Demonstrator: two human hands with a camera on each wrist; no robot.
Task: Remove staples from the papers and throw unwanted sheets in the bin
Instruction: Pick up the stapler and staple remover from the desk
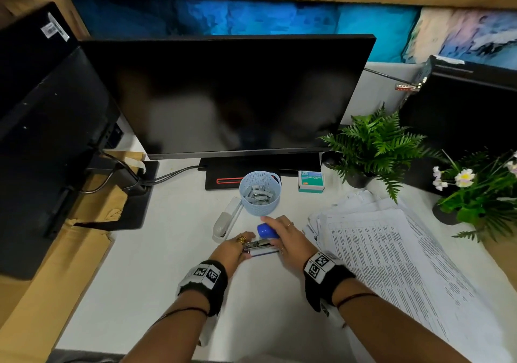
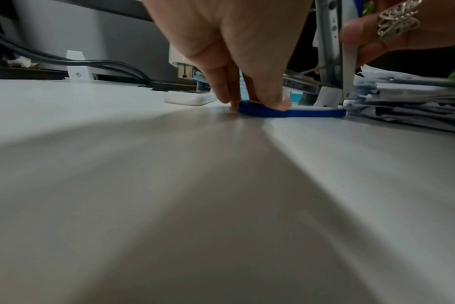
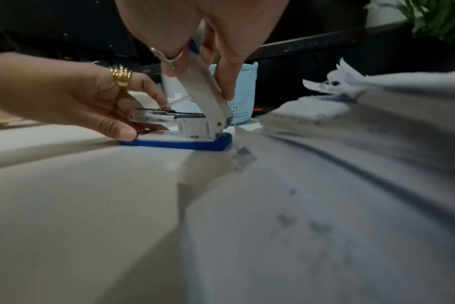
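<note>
A blue stapler (image 1: 264,239) lay on the white desk (image 1: 156,250) directly in front of the person, between the two hands, with its top arm swung up and open. The left hand (image 1: 233,250) came in from the left, its fingers curled down around the front of the stapler: the thumb (image 3: 122,131) pressed at the edge of the blue base (image 3: 179,144) and the other fingertips sat on the metal staple channel (image 3: 159,116). The right hand (image 1: 288,239) reached in from the right and gripped the raised top arm (image 3: 203,82) between thumb and fingers, holding it tilted up from the hinge. Both wrists were low, close to the desk.

The stack of printed papers (image 1: 397,256) lay just right of the right hand, fanned and untidy at its far end. Just beyond the hands stood a light blue basket (image 1: 260,192) holding strips of staples, with a white stapler (image 1: 226,220) lying to its left. A small green box (image 1: 310,181) sat right of the basket, near a potted fern (image 1: 372,150). Behind stood a dark monitor (image 1: 223,96).
</note>
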